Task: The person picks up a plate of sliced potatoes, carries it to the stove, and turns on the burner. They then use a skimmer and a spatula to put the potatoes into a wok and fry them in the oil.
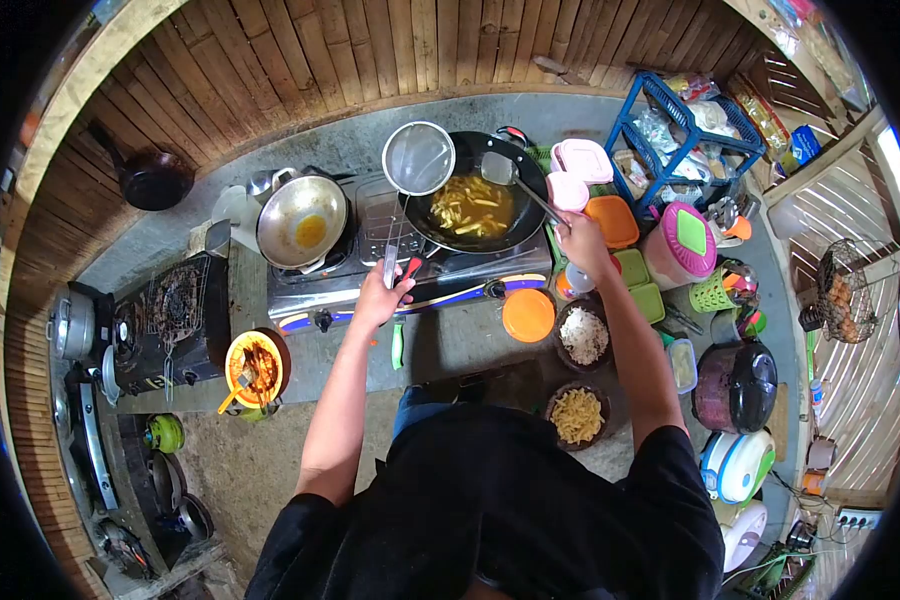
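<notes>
My left hand (382, 292) grips the long handle of a round mesh strainer (419, 158), whose head hangs at the left rim of a black wok (525, 220). Pale strips of food (470, 207) fry in oil inside the wok. My right hand (581, 240) holds the handle of a metal spatula (500, 170) whose blade rests over the wok's far side. The wok sits on the right burner of a steel two-burner stove (410, 290).
A steel pan (302, 220) with an egg sits on the left burner. Bowls of white shreds (583, 336) and yellow strips (577, 415), an orange lid (528, 315), tubs and a blue rack (685, 130) crowd the right. An orange bowl (254, 370) stands left.
</notes>
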The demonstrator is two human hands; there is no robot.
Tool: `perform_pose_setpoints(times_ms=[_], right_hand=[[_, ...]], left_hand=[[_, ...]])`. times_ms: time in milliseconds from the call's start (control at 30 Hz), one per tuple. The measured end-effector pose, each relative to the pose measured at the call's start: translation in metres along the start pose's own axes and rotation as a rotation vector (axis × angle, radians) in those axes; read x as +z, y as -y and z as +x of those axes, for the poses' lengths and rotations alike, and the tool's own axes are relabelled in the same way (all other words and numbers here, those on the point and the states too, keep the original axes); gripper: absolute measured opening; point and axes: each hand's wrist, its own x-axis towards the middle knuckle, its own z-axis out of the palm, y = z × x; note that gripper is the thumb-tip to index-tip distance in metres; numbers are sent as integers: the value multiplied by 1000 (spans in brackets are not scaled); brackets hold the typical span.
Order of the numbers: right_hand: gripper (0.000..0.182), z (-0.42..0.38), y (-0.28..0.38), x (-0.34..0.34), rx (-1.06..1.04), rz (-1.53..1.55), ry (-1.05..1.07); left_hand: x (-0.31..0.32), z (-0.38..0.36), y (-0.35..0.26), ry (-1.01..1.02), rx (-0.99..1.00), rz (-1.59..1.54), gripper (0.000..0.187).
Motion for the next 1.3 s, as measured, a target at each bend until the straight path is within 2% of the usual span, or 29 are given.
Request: perform_pose_setpoints(times_ms=[100,167,200,267,400,467,500,600,633,700,867,933,1033,1133,1267,1300], right_hand=[[29,2,-11,17,-17,-76,10],[29,8,-43,51,-93,69,10],[29,6,-30,43,-94,70,10],[30,-5,16,14,408,410,304],[31,-12,16,9,477,613,374],[32,-12,-11,23,124,525,246],[32,-12,-16,21,126,524,247],[30,-17,-12,6,-55,223,-9],[30,-17,-10,-1,-54,222,-10],[27,-18,-6,-14,-50,-97,-50],[25,-25,-7,-30,-102,-152,63],[26,-27,1,-35,68,183,302],[31,-28,-7,-18,144,350,362],[34,-26,-11,-5,135,473,334],[34,-23,-1,-16,198,392,259],[33,-20,-4,-13,31,239,87]], left_hand=[[2,5,6,-8,51,34,27],[2,-2,-8,-10,27,37,27],[2,-5,-13,-12,3,41,27],[2,-4,-9,-13,1,36,26],[2,0,-2,-19,12,36,26],[1,-1,-5,-22,8,44,26],[1,-1,-4,-28,4,53,26],[1,1,0,-31,26,58,28],[1,1,0,-29,27,58,28],[1,0,0,-38,20,45,28],[2,0,-3,-35,20,70,27],[2,-1,-1,-37,18,66,27],[2,1,0,-56,22,78,28],[3,0,-1,-65,21,83,28],[8,-3,-4,-69,22,93,28],[9,-3,-3,-64,26,77,28]])
